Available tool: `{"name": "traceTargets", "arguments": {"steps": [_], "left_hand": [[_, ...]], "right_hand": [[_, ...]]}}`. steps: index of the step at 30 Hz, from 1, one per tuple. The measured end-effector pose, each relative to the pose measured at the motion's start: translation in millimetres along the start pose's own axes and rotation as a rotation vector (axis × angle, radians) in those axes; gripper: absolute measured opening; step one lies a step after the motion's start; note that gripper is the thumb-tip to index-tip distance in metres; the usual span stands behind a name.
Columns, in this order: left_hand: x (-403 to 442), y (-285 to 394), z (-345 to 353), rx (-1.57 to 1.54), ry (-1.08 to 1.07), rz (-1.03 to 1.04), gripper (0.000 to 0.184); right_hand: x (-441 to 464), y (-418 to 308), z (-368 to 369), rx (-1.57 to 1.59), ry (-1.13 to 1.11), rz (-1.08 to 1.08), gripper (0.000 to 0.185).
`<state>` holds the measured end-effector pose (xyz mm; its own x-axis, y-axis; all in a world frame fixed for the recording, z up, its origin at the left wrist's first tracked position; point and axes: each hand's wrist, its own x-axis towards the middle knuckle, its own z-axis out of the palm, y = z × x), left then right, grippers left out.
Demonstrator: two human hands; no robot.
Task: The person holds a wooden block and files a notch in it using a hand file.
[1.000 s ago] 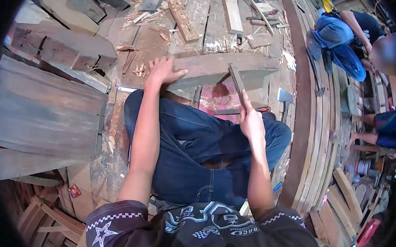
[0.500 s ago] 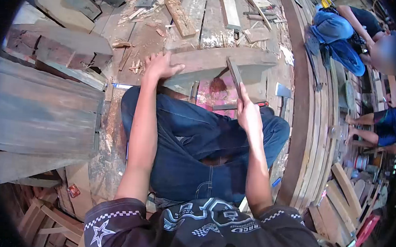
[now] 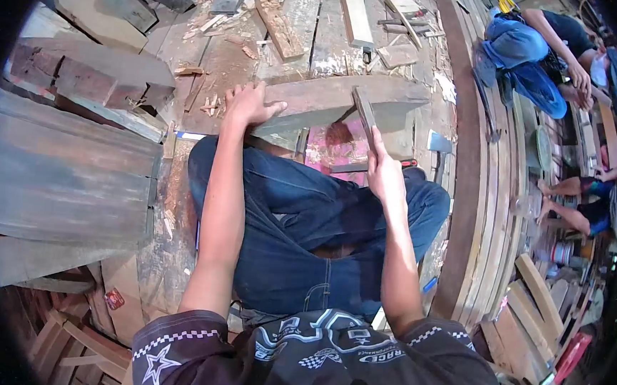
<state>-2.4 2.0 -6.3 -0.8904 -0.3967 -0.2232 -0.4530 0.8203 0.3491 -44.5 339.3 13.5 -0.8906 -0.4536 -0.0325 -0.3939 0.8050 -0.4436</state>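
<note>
A curved wooden piece lies across in front of my crossed legs. My left hand rests over its left end, thumb apart from the other fingers. In my right hand is a flat, narrow tool, which looks like a file, its far end on the right part of the wood. My index finger stretches along the tool. Below the wood, a second flat tool with a red and black handle lies by my right knee, beside a pink surface with shavings.
A hatchet-like tool lies right of my knee. Wood offcuts and chips lie ahead. Large wooden blocks and a wide panel stand at left. Long planks run along the right; beyond them sits a person, with another person farther off.
The curved wood, my hands and the surroundings have shifted slightly left in view. The tool's far end sits a little further left. At right, the seated person's head has lifted.
</note>
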Motion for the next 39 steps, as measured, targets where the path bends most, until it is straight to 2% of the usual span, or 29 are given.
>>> {"name": "traceTargets", "arguments": {"steps": [2, 5, 8, 12, 16, 17, 20, 28, 32, 33, 36, 37, 39], "left_hand": [[1, -1, 2, 0.003, 0.004, 0.006, 0.085], [0, -4, 3, -0.001, 0.015, 0.013, 0.085], [1, -3, 0, -0.006, 0.016, 0.011, 0.085], [1, -4, 3, -0.021, 0.009, 0.005, 0.085], [0, -2, 2, -0.027, 0.003, -0.002, 0.085], [-1, -2, 1, -0.025, -0.002, 0.001, 0.084], [1, -1, -1, -0.016, -0.005, 0.001, 0.083], [1, -3, 2, -0.052, 0.001, 0.008, 0.082], [0, -2, 1, -0.023, 0.005, 0.008, 0.081], [0, -2, -1, -0.049, -0.011, 0.011, 0.081], [2, -2, 1, -0.011, -0.009, 0.0, 0.082], [2, -1, 1, -0.024, -0.013, -0.004, 0.082], [3, -2, 1, -0.043, -0.024, -0.005, 0.083]], "right_hand": [[6, -13, -8, -0.024, -0.072, 0.077, 0.06], [-8, -10, -4, 0.051, -0.005, -0.011, 0.061], [-22, -20, -9, 0.002, -0.065, 0.08, 0.061], [-5, -17, -6, 0.05, -0.029, 0.039, 0.06], [10, -25, -15, 0.068, -0.116, 0.121, 0.058], [8, -16, -7, 0.075, -0.059, 0.04, 0.058], [-11, -6, -1, 0.094, -0.017, -0.013, 0.06], [5, -24, -16, 0.063, -0.143, 0.128, 0.061], [-9, -24, -16, 0.041, -0.128, 0.113, 0.059], [-16, -12, -7, 0.093, -0.064, 0.029, 0.06], [-24, -4, 1, 0.073, 0.009, -0.047, 0.062], [-22, -19, -14, 0.048, -0.103, 0.065, 0.06], [-12, -26, -20, 0.042, -0.148, 0.106, 0.059]]}}
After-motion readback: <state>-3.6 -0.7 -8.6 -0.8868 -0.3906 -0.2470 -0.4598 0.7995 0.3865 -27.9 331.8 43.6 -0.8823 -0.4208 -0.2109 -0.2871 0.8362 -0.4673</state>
